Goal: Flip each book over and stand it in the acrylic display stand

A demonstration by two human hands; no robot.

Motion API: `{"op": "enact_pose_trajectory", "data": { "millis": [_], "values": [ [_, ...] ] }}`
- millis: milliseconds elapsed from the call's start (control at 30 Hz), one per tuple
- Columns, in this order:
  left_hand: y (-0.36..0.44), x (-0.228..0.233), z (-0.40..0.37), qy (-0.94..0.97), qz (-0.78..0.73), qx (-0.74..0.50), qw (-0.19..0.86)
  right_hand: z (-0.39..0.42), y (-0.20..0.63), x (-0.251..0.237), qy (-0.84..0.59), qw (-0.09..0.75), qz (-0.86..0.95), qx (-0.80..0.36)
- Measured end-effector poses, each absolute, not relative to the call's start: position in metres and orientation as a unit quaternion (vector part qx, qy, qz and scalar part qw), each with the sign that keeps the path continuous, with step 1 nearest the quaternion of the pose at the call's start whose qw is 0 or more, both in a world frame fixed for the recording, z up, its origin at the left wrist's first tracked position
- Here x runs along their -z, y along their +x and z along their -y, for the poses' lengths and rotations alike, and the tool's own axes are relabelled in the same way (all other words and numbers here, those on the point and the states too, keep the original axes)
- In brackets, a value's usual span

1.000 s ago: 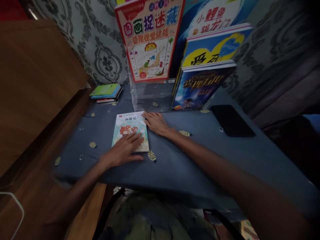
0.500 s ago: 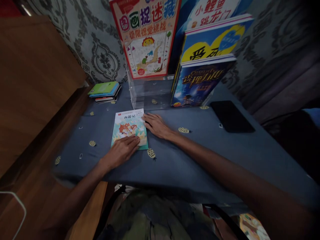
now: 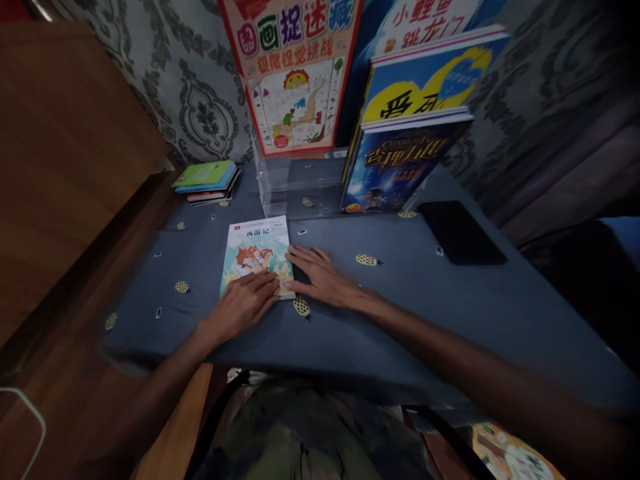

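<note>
A thin picture book point(image 3: 256, 250) with a pale green cover lies flat on the blue cloth of the table point(image 3: 400, 300). My left hand point(image 3: 245, 303) rests flat on the book's near edge, fingers spread. Just right of the book's near right corner, my right hand point(image 3: 320, 275) lies flat on the cloth with its fingertips touching the book's edge. Neither hand grips anything.
A clear acrylic stand point(image 3: 300, 183) at the back holds large upright children's books point(image 3: 295, 73), with a dark blue book point(image 3: 395, 167) leaning at its right. A small stack of booklets point(image 3: 205, 181) lies back left. A black phone point(image 3: 461, 233) lies at the right. A wooden panel point(image 3: 65, 153) borders the left.
My right hand slid from the book's far right corner down toward its near right corner. My left hand drew back a little to the book's near edge.
</note>
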State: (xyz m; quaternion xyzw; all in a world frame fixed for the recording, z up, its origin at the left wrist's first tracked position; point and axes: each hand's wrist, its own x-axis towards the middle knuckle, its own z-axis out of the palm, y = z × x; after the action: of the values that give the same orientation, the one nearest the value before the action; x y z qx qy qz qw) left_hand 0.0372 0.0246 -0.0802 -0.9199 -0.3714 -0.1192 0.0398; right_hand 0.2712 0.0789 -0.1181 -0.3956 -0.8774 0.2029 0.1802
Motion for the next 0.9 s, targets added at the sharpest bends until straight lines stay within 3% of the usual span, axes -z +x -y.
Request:
{"op": "enact_pose_trajectory", "data": {
  "millis": [300,700,900],
  "values": [
    [0.040,0.084,-0.032,-0.913,0.394,0.102,0.033,-0.075,0.271,0.127,-0.384,0.166,0.893,-0.164],
    [0.074,0.087,-0.143,-0.898,0.437,0.041,0.031,-0.072,0.272,0.125,-0.380,0.177,0.894,-0.159],
    [0.080,0.086,-0.160,-0.894,0.446,0.036,0.032,-0.070,0.273,0.122,-0.377,0.186,0.894,-0.157]
  ]
}}
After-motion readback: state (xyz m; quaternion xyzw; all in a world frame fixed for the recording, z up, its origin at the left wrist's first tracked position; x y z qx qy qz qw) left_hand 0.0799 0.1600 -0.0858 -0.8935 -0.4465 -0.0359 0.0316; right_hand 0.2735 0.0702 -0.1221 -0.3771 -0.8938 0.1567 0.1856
